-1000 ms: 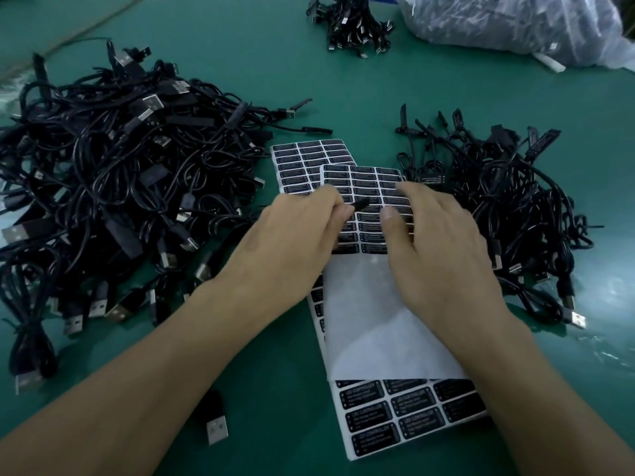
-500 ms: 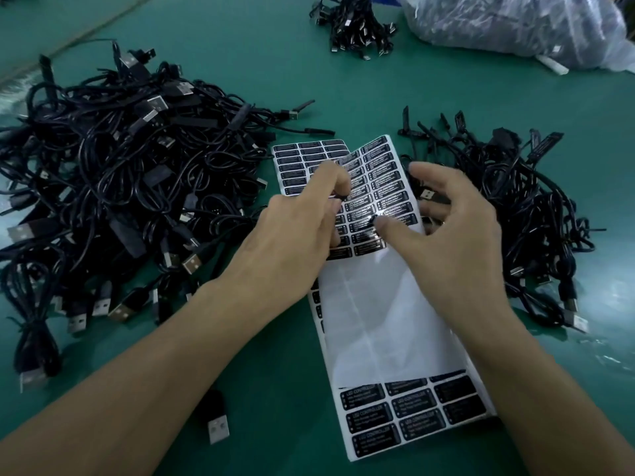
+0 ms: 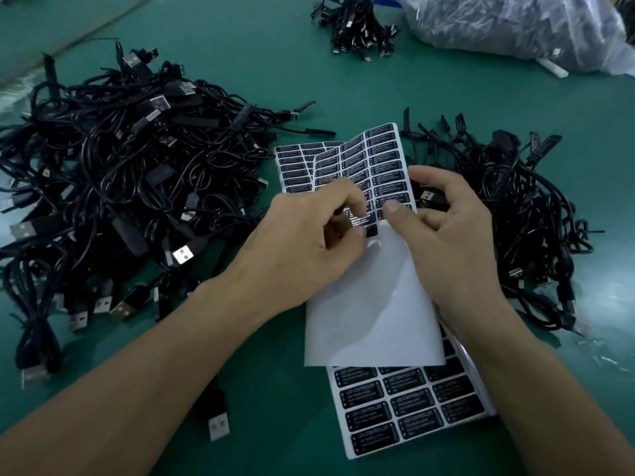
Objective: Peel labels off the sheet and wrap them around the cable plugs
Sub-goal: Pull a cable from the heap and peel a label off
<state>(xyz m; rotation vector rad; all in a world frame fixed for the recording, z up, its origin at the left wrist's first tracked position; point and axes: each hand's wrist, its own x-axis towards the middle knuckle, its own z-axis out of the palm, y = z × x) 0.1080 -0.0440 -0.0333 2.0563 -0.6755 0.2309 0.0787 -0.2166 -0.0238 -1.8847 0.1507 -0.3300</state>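
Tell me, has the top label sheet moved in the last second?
Yes. The top label sheet has lifted off the lower stack, which stayed put; its far end now curls up and leans right, toward the right cable pile.

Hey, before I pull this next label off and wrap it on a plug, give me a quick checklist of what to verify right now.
1. Hold on the top label sheet: ok, the right hand pinches its edge under the thumb.
2. Grip on a label: ok, the left hand pinches at the lowest printed row.
3. Label free of the backing: cannot tell, fingers hide it.
4. Plug ready: cannot tell, a USB plug shows by the right fingers, held or lying unclear.
5. Labels in stock: ok, full sheets lie beneath.
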